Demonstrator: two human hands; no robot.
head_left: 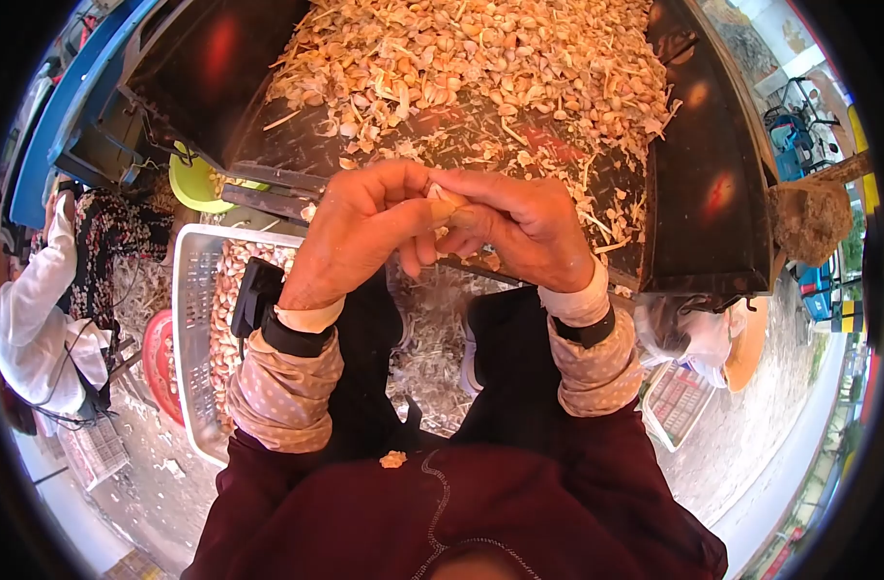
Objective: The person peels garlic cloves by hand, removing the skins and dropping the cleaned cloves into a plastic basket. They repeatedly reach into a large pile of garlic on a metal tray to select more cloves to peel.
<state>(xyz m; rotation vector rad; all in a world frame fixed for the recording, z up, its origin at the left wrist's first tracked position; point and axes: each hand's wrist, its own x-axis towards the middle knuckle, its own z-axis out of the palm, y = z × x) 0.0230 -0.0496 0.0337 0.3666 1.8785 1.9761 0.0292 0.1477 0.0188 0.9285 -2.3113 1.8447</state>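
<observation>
My left hand [360, 227] and my right hand [534, 224] meet over the near edge of a dark table. Between their fingertips they pinch a small pale garlic clove [446, 199], partly covered by the thumbs. Both hands are closed on it. Beyond them a large heap of garlic cloves [471, 58] and dry skins covers the dark tabletop [316, 140]. Loose skins and stalk bits lie scattered just past my fingers.
At my left stands a white plastic crate [192, 319] of cloves, near a green bowl [192, 184] and a red basin [161, 367]. A person in white [41, 300] sits at far left. Another crate [679, 406] is at right. Skins litter the floor.
</observation>
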